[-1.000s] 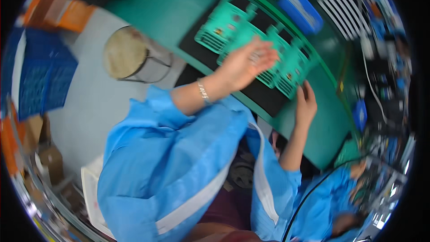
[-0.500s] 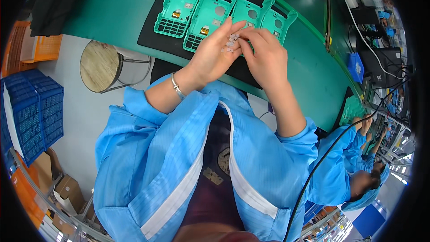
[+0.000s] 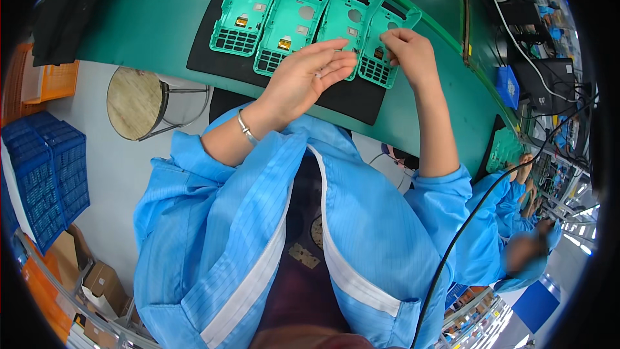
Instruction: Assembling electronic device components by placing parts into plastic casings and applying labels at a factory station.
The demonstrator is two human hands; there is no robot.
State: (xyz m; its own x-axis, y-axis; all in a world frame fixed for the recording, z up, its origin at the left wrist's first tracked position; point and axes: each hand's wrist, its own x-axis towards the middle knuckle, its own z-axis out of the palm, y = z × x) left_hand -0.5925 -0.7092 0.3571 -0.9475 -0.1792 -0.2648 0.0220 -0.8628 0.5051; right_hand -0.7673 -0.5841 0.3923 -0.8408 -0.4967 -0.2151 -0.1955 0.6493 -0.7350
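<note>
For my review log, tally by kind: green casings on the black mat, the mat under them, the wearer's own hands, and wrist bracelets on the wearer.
Green casings: 4
Black mat: 1
Hands: 2 (left hand, right hand)
Bracelet: 1
Total: 8

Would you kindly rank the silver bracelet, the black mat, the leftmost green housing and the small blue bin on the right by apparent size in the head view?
1. Black mat, though partly covered
2. Leftmost green housing
3. Small blue bin
4. Silver bracelet
</note>
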